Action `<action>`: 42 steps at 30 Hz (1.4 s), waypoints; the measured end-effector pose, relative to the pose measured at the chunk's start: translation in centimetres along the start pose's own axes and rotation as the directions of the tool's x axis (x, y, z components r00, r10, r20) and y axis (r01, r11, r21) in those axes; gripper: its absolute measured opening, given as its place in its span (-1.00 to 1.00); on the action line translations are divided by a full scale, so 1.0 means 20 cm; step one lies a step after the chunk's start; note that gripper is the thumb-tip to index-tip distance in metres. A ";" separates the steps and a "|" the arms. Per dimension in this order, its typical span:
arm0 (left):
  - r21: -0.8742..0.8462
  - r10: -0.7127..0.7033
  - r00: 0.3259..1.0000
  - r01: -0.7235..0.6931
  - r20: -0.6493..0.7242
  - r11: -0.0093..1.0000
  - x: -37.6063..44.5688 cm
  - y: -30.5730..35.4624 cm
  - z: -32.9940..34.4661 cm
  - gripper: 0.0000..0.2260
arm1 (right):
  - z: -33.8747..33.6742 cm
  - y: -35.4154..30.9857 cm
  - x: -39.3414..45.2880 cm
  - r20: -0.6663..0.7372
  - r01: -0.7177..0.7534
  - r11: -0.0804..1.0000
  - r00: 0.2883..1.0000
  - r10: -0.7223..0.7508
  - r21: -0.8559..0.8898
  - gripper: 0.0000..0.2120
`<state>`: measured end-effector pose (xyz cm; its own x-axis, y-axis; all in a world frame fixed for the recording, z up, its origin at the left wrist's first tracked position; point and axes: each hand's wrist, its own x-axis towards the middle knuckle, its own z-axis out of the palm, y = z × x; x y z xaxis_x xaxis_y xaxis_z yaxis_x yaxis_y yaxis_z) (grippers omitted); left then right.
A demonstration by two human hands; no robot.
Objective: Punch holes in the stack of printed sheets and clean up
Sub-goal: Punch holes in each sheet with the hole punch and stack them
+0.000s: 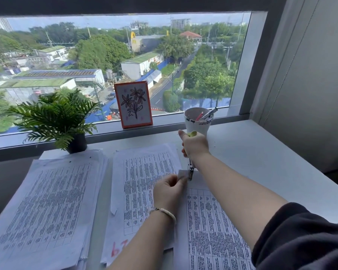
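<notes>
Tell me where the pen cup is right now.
The pen cup stands at the desk's back edge by the window sill, right of the framed drawing, just behind the right hand.

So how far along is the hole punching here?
Midway, apparently. The left stack shows holes near its top edge. The right hand grips the punch while the left hand pinches a sheet's corner. Paper bits on the desk await cleanup.

yellow M arch sign (133,37) outside, red "29" on middle sheet (119,248)
</notes>
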<state>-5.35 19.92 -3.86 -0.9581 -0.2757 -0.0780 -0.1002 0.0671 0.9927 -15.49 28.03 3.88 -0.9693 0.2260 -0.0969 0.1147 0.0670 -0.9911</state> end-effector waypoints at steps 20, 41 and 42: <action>0.085 0.057 0.998 -0.059 0.032 0.995 -0.01 0.01 -0.01 -0.60 | -0.18 -0.08 0.01 0.095 -0.089 0.995 0.992 0.085 0.035 -0.82; 0.345 0.201 0.977 -0.213 0.072 0.914 0.01 0.11 0.00 -0.79 | -0.33 -0.06 0.10 -0.061 -0.049 0.999 0.997 0.050 0.015 -0.76; 0.454 0.256 0.956 -0.294 0.145 0.841 0.02 0.15 0.01 -0.66 | -0.33 -0.05 0.10 -0.078 -0.033 0.999 0.996 0.034 0.014 -0.77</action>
<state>-6.09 20.18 -0.93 -0.9803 -0.1068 0.1663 0.0761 0.5728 0.8161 -16.18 34.84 5.36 -0.9449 0.3034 -0.1231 0.1435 0.0457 -0.9886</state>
